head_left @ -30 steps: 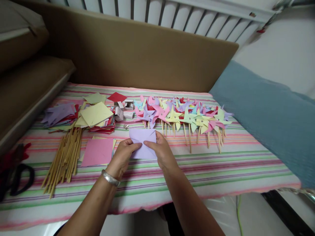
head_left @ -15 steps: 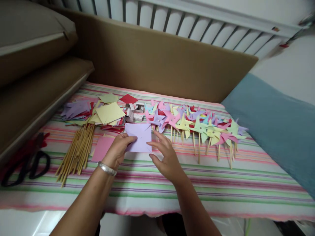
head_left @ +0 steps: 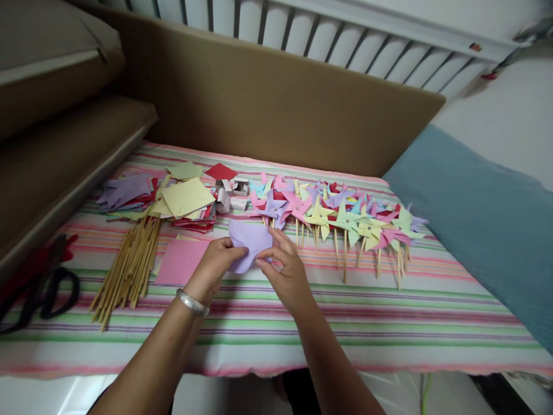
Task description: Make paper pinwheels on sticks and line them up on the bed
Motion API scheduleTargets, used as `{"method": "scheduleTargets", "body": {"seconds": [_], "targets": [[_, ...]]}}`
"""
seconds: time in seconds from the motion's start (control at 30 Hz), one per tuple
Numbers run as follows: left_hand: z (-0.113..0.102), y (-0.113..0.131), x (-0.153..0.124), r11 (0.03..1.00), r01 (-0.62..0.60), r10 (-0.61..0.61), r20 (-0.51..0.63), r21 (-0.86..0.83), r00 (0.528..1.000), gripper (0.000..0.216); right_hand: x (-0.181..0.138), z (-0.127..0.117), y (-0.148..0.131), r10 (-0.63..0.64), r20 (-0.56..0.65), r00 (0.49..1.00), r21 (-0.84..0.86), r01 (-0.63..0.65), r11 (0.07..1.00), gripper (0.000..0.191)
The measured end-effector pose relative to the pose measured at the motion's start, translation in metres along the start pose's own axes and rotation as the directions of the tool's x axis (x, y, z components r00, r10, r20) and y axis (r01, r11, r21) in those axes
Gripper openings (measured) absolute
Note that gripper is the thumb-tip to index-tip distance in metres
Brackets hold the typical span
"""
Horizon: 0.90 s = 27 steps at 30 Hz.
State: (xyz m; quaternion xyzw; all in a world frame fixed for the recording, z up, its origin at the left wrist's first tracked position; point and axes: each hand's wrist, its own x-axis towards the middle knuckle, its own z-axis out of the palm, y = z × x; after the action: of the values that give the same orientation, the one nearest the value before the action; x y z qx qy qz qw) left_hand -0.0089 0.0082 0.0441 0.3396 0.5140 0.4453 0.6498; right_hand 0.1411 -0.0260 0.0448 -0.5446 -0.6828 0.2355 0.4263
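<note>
A square of purple paper is held up over the striped cloth, its lower right part curling. My left hand, with a silver bangle at the wrist, pinches the paper's left side, thumb on top. At its right side, my right hand grips the curled edge between thumb and fingers. Beneath and left of the left hand lies a pink paper square. Just beyond the paper, finished paper pinwheels on sticks lie in a long row to the right.
Left of my hands are a bundle of thin wooden sticks, a stack of coloured paper squares, purple cut papers and black-handled scissors. Small open boxes stand behind. A brown padded board borders the striped cloth.
The purple paper was flat and is now bent, with its lower right part curling up. My right hand has closed from spread fingers onto the paper's right side.
</note>
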Motion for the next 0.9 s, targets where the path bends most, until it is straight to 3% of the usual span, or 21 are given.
{"method": "scheduleTargets", "body": {"seconds": [0.23, 0.4, 0.7, 0.9], "targets": [[0.0099, 0.0008, -0.0065, 0.999, 0.034, -0.034, 0.049, 0.008, 0.998, 0.017, 0.0011, 0.0031, -0.0001, 0.217, -0.039, 0.975, 0.078, -0.213, 0.974, 0.006], [0.0109, -0.0027, -0.0067, 0.999, 0.042, -0.041, 0.076, -0.005, 0.996, 0.018, 0.0016, 0.0028, -0.0012, 0.233, -0.062, 0.971, 0.024, -0.232, 0.972, 0.006], [0.0068, -0.0003, -0.0074, 0.993, 0.109, -0.094, 0.223, -0.053, 0.970, 0.019, 0.0029, 0.0017, -0.0016, 0.246, -0.056, 0.968, -0.029, -0.248, 0.968, 0.004], [0.0043, -0.0026, -0.0053, 0.996, 0.093, -0.088, 0.222, -0.009, 0.971, 0.019, 0.0029, 0.0021, -0.0054, 0.256, -0.028, 0.966, -0.065, -0.257, 0.964, 0.002]]}}
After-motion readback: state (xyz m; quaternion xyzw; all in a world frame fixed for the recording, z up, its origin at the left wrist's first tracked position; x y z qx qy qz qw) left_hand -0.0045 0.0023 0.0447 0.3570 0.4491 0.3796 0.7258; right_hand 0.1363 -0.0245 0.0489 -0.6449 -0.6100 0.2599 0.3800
